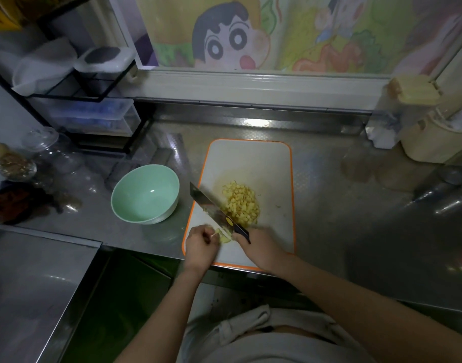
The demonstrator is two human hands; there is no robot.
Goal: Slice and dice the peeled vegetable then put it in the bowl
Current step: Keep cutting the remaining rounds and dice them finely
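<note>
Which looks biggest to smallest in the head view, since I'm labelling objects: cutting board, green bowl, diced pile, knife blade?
1. Cutting board, clearly the largest.
2. Green bowl.
3. Diced pile and knife blade: similar extent, the blade longer and narrower, so I won't rank them.

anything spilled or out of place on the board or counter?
Nothing stands out. The diced pieces sit heaped on the cutting board, only a few scraps lying loose beside them. The green bowl stands upright and empty.
</note>
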